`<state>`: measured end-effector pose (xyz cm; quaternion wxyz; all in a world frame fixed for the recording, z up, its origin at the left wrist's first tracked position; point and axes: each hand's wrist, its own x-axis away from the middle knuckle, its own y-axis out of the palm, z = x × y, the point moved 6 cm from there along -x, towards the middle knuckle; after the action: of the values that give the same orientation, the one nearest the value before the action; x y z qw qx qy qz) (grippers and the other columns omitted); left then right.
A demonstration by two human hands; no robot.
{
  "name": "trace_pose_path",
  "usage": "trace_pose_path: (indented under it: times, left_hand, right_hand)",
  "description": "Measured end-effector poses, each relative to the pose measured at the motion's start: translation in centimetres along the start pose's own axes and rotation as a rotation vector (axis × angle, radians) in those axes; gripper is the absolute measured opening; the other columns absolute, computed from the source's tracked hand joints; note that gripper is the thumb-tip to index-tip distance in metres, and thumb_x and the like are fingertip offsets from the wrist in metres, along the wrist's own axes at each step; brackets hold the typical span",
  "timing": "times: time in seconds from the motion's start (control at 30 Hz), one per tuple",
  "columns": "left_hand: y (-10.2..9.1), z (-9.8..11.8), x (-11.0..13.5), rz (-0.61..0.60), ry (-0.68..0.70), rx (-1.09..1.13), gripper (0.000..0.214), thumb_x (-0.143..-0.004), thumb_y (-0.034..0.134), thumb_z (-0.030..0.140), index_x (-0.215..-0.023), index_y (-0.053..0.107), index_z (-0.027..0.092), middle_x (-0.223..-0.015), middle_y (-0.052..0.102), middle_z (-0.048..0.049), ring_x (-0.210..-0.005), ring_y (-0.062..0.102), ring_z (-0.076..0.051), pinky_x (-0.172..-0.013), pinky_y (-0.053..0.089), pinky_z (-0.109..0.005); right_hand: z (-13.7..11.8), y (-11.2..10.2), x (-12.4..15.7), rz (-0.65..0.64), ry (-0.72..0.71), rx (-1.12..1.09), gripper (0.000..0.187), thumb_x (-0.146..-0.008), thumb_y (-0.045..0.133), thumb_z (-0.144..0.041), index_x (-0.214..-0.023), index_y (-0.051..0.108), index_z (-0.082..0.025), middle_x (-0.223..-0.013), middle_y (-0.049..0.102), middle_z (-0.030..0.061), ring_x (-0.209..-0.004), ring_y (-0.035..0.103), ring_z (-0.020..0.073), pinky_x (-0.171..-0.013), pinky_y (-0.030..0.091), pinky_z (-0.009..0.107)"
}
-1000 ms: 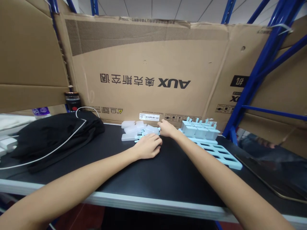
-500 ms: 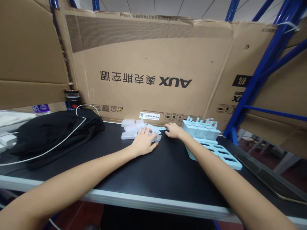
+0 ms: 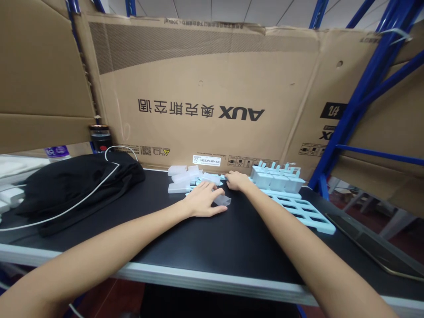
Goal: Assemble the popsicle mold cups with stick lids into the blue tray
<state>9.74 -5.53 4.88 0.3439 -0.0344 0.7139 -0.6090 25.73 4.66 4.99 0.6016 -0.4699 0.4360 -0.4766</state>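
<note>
My left hand (image 3: 204,199) is closed over a translucent popsicle mould sleeve (image 3: 222,200), whose end shows between thumb and forefinger. Several more clear sleeves (image 3: 179,187) lie in a loose pile just behind it, with light blue popsicle sticks (image 3: 198,180) among them. At the pile's right end, my right hand (image 3: 236,180) pinches a light blue popsicle stick (image 3: 223,177); its fingertips are partly hidden. Right of that hand stands a light blue popsicle mould rack (image 3: 278,182) with several filled slots and upright handles. A flat light blue frame (image 3: 306,212) with rectangular openings lies before it.
A large cardboard sheet (image 3: 198,79) stands along the table's back. Black cloth (image 3: 82,190) with a white cable (image 3: 96,183) across it lies at left, near a dark jar (image 3: 101,139). A phone-like dark slab (image 3: 377,247) lies at right, beside a blue metal post (image 3: 357,101).
My left hand has moved slightly right and toward me, bringing the clear sleeve along. My right hand's fingers have closed at the blue stick.
</note>
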Motion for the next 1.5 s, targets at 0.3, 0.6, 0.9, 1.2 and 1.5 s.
trace_pose_path:
  times: [0.3, 0.6, 0.9, 1.2, 1.5]
  left_hand:
    - [0.2, 0.3, 0.2, -0.04, 0.0, 0.069, 0.065, -0.082, 0.048, 0.076, -0.112, 0.058, 0.02, -0.112, 0.055, -0.0108, -0.101, 0.057, -0.028, -0.088, 0.047, -0.041]
    - [-0.1, 0.0, 0.1, -0.018, -0.055, 0.131, 0.061, -0.081, 0.057, 0.069, -0.116, 0.049, 0.019, -0.111, 0.064, -0.0096, -0.1, 0.063, -0.029, -0.087, 0.048, -0.04]
    - [-0.3, 0.3, 0.2, -0.107, -0.132, -0.035, 0.054, -0.078, 0.056, 0.066, -0.105, 0.054, 0.019, -0.091, 0.07, -0.0113, -0.079, 0.068, -0.033, -0.069, 0.05, -0.042]
    - [-0.2, -0.2, 0.0, -0.095, -0.168, -0.041, 0.053, -0.081, 0.052, 0.066, -0.106, 0.053, 0.019, -0.089, 0.07, -0.0113, -0.079, 0.068, -0.033, -0.065, 0.049, -0.04]
    - [-0.3, -0.9, 0.1, 0.063, -0.163, 0.147, 0.056, -0.081, 0.061, 0.059, -0.119, 0.043, 0.021, -0.096, 0.067, -0.006, -0.088, 0.069, -0.028, -0.074, 0.052, -0.038]
  right_hand:
    - [2.0, -0.1, 0.8, -0.004, 0.054, -0.064, 0.023, -0.082, 0.063, -0.037, -0.096, 0.068, -0.019, -0.103, 0.069, 0.0117, -0.093, 0.065, 0.023, -0.073, 0.047, 0.029]
    - [4.4, -1.0, 3.0, 0.191, -0.023, -0.215, 0.022, -0.072, 0.067, -0.028, -0.091, 0.06, -0.02, -0.092, 0.07, 0.0057, -0.083, 0.063, 0.0199, -0.068, 0.04, 0.025]
    - [3.9, -3.2, 3.5, 0.195, 0.026, -0.366, 0.027, -0.087, 0.048, -0.036, -0.069, 0.058, -0.019, -0.071, 0.065, 0.0032, -0.067, 0.057, 0.0157, -0.06, 0.034, 0.025]
    - [3.0, -1.0, 5.2, 0.042, -0.041, -0.378, 0.024, -0.089, 0.042, -0.028, -0.073, 0.057, -0.018, -0.082, 0.067, 0.007, -0.075, 0.058, 0.0177, -0.067, 0.038, 0.027]
    - [1.4, -3.8, 9.0, 0.051, -0.194, -0.963, 0.037, -0.087, 0.051, -0.053, -0.074, 0.054, -0.019, -0.066, 0.049, -0.0025, -0.063, 0.045, 0.0124, -0.06, 0.035, 0.025]
